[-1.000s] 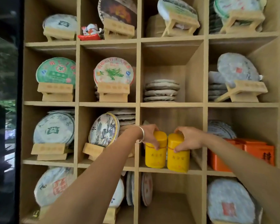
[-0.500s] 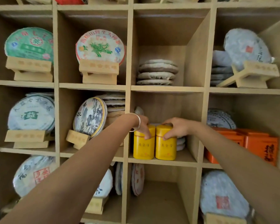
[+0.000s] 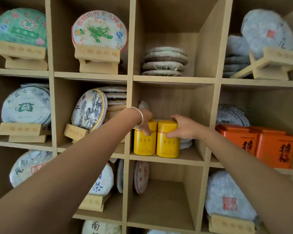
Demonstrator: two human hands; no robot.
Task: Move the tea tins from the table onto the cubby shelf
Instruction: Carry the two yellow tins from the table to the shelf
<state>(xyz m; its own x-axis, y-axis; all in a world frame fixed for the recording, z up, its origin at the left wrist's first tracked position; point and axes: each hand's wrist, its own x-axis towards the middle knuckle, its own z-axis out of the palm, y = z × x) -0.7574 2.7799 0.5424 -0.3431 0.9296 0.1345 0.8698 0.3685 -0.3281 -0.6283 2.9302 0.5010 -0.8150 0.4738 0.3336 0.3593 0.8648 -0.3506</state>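
Two yellow tea tins stand upright side by side on the floor of a middle cubby of the wooden cubby shelf (image 3: pixel 166 162). My left hand (image 3: pixel 145 121), with a silver bangle at the wrist, grips the lid of the left tea tin (image 3: pixel 144 144). My right hand (image 3: pixel 183 127) grips the top of the right tea tin (image 3: pixel 167 146). Both tins touch each other and rest on the shelf board near its front edge.
Wrapped round tea cakes (image 3: pixel 164 61) fill the neighbouring cubbies, some on wooden stands (image 3: pixel 97 59). Orange tins (image 3: pixel 259 144) sit in the cubby to the right. More wrapped cakes (image 3: pixel 185 144) lie behind the yellow tins. The cubby below (image 3: pixel 162 200) holds a cake at its left side.
Both tins went from hanging just in front of the cubby to standing on its floor, farther inside. The view has come closer to the shelf. Both hands keep their hold on the lids.
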